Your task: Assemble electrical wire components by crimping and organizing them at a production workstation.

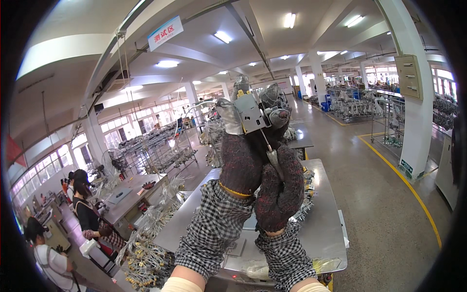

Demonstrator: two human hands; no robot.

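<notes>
Both gloved hands, left hand and right hand, clamp a grey metal part, blocking the steel table; wire harnesses lower left.

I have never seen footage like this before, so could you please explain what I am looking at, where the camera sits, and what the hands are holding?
The picture comes from a wide fisheye camera worn on a person's head, so straight lines bend near the rim and the person's own forearms rise from the lower edge. There is no machine here: both hands wear dark knitted gloves with checked sleeves. The left hand and the right hand are raised together in front of the camera, holding up a small grey metal part; a thin wire with a small metal end hangs down from it. Below the hands stands a metal worktable with bundles of cables at its left side. Other people work at benches on the far left of a large factory hall.
</notes>
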